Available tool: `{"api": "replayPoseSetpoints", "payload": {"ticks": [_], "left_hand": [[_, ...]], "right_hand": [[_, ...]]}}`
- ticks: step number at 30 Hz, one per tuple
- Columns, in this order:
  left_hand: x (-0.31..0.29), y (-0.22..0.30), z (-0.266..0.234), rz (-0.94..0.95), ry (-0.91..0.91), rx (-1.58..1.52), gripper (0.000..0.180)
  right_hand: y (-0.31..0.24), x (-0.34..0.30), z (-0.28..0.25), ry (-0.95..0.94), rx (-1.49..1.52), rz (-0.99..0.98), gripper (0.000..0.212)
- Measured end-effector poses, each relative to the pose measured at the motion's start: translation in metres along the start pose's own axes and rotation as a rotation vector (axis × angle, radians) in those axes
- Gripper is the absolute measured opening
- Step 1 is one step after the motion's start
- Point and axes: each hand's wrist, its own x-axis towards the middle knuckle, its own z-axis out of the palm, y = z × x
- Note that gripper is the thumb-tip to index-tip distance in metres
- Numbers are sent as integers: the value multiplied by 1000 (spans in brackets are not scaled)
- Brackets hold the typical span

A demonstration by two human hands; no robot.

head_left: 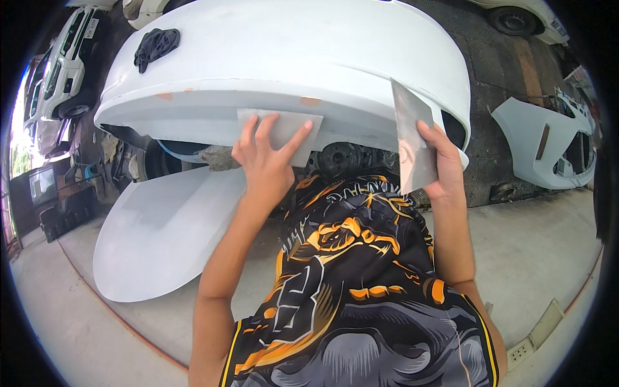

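Observation:
A white car bumper (277, 48) spans the space in front of me, with small tan filler patches (310, 101) along its ridge. My left hand (267, 151) has its fingers spread over a thin grey rectangular plate (284, 129), which lies against or just before the bumper's lower face. The plate's far side is hidden. In my right hand (445, 158) is a second thin plate (412, 138), metallic and tilted upright near the bumper's right end. A smear of pinkish paste shows on its face, and my thumb presses its edge.
A crumpled black cloth (157, 48) lies on top of the bumper. Below left is a rounded white panel (167, 238). Another light bumper (548, 142) sits on the floor at right. Parked vehicles (64, 64) stand behind, and a power strip (520, 351) lies at lower right.

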Motion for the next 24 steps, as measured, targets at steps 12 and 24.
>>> {"api": "replayPoseSetpoints", "payload": {"ticks": [12, 24], "left_hand": [[-3, 36, -52, 82, -205, -672, 80], [22, -14, -29, -979, -446, -1611, 45]], "right_hand": [[10, 1, 31, -36, 0, 169, 42], [-23, -4, -7, 155, 69, -89, 36]]}}
